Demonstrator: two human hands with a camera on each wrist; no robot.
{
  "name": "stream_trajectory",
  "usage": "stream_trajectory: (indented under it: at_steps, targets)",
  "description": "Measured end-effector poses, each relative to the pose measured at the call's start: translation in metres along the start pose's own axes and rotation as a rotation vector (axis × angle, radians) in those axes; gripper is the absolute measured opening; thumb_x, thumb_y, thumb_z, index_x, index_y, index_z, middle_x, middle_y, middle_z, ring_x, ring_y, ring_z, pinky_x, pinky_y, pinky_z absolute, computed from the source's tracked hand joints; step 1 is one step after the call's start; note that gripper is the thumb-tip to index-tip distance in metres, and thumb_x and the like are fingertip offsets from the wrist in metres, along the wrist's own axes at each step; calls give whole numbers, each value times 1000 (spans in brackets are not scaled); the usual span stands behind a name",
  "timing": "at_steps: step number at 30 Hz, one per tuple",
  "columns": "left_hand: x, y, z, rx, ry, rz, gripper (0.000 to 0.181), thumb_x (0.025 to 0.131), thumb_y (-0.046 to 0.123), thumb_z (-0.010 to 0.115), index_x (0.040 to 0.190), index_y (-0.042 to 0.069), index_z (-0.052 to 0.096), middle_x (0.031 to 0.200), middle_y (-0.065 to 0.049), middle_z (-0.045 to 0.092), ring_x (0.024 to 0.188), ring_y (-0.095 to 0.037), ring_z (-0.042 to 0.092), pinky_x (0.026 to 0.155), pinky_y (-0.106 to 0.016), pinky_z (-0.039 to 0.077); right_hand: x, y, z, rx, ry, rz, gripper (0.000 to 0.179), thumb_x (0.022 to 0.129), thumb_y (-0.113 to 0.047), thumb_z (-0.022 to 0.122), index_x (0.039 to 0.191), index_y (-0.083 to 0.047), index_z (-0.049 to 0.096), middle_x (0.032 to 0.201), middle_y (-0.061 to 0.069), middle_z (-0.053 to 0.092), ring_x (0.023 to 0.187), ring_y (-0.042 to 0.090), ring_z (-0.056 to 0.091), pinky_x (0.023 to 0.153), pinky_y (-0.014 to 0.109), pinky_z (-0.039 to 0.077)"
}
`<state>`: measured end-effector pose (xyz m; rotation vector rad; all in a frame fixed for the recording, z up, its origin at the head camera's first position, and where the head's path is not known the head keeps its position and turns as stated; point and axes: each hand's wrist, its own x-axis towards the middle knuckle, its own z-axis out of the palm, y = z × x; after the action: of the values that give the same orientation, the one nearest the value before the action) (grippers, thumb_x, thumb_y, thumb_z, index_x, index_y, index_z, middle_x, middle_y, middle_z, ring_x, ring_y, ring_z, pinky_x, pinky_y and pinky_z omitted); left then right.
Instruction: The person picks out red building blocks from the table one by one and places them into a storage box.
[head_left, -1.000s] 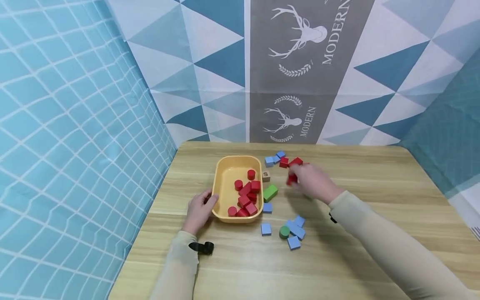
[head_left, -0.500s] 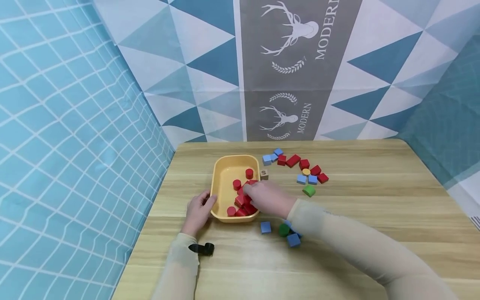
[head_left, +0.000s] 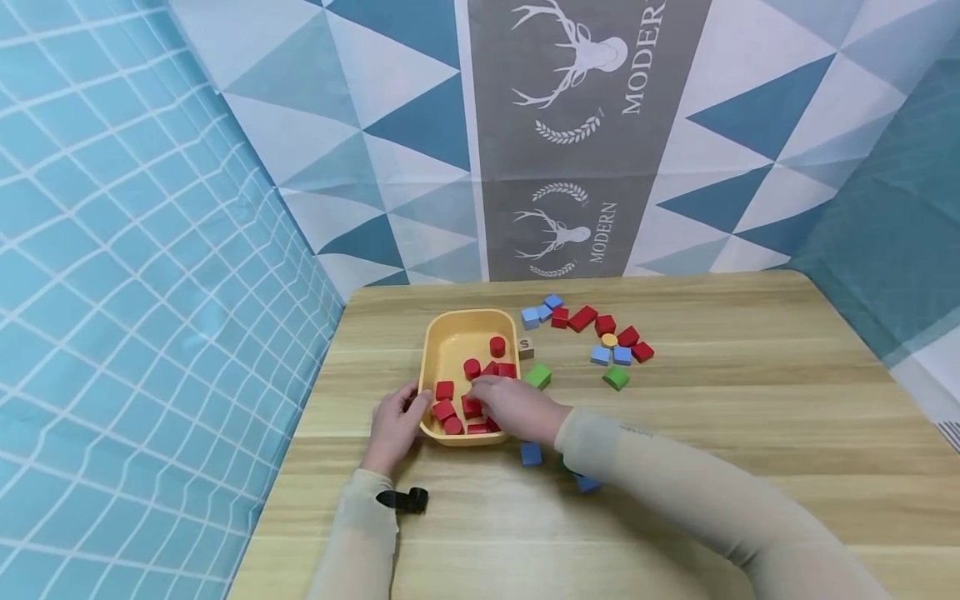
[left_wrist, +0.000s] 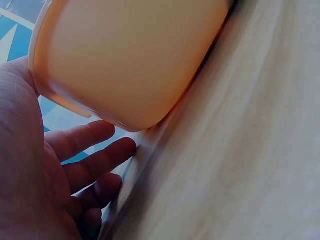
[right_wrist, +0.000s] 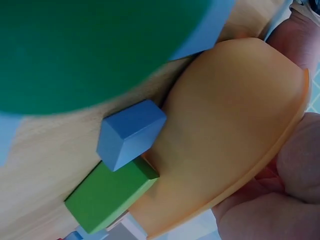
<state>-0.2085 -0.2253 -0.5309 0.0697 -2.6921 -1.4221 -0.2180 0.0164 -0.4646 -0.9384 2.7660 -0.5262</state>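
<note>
Fingers (head_left: pixel 491 390) reach among red blocks (head_left: pixel 444 390) inside a tray (head_left: pixel 452 347).

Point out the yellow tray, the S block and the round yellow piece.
Yellow tray (head_left: pixel 449 355): head view, bare patch of its floor.
S block (head_left: pixel 525 344): head view, lettered face.
Round yellow piece (head_left: pixel 609 340): head view, middle of its top.

a cloth-walled booth: blue gridded cloth (head_left: pixel 150 250) hangs left, deer-printed cloth (head_left: pixel 517 158) far, behind a wood-grain table (head_left: pixel 720 375).
</note>
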Motion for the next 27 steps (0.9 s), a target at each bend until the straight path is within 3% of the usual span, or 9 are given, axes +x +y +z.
stream_trajectory:
  at_steps: [4, 8, 11, 15, 21, 24, 27]
  targets:
    - [-1, -1, 0, 5, -2, -12, 41, 105, 39, 63, 136, 14, 73, 110, -12, 73, 108, -27, 60, 98, -40, 48, -5, 1, -6, 44, 23, -31, 31, 101, -12, 73, 132, -14, 74, 138, 3, 71, 131, 21, 66, 111, 38, 55]
    - [-4, -3, 0, 3, -4, -12, 40, 106, 38, 63, 136, 15, 73, 110, -12, 73, 108, -26, 61, 98, -39, 49, -9, 7, -22, 92, 120, -97, 28, 100, -10, 75, 127, -10, 75, 130, 5, 74, 125, 24, 69, 109, 41, 56]
    - [-6, -3, 0, -11, -5, -12, 39, 106, 37, 63, 136, 14, 73, 111, -11, 74, 107, -25, 62, 97, -38, 52, -10, 23, -39, 85, 191, -73, 28, 100, -10, 74, 128, -8, 74, 127, 7, 76, 121, 27, 71, 106, 44, 58]
    - [-7, -3, 2, -18, -18, -10, 40, 106, 37, 63, 137, 13, 72, 111, -12, 75, 108, -26, 61, 98, -39, 51, -19, 70, -62, 123, 239, 103, 29, 103, -10, 69, 132, -8, 73, 131, 11, 75, 120, 30, 71, 104, 48, 58]
    - [-3, -1, 2, -17, -11, -26, 44, 105, 40, 63, 139, 14, 71, 115, -13, 73, 113, -28, 61, 101, -42, 49, -55, 159, -86, 147, 275, 381, 30, 108, -16, 62, 133, -3, 70, 125, 19, 73, 99, 32, 65, 95, 52, 57]
    - [-1, 0, 1, -2, -8, -19, 45, 105, 40, 63, 140, 13, 71, 116, -13, 74, 114, -29, 60, 102, -43, 48, -74, 185, -84, 133, 266, 476, 28, 106, -16, 65, 128, 0, 70, 119, 21, 72, 94, 31, 63, 90, 49, 59]
    - [0, -1, 1, 3, -6, -3, 44, 105, 39, 63, 140, 13, 71, 114, -12, 75, 113, -28, 60, 102, -43, 48, -87, 197, -78, 123, 254, 517, 23, 104, -16, 68, 118, 2, 71, 111, 21, 72, 91, 30, 63, 86, 47, 59]
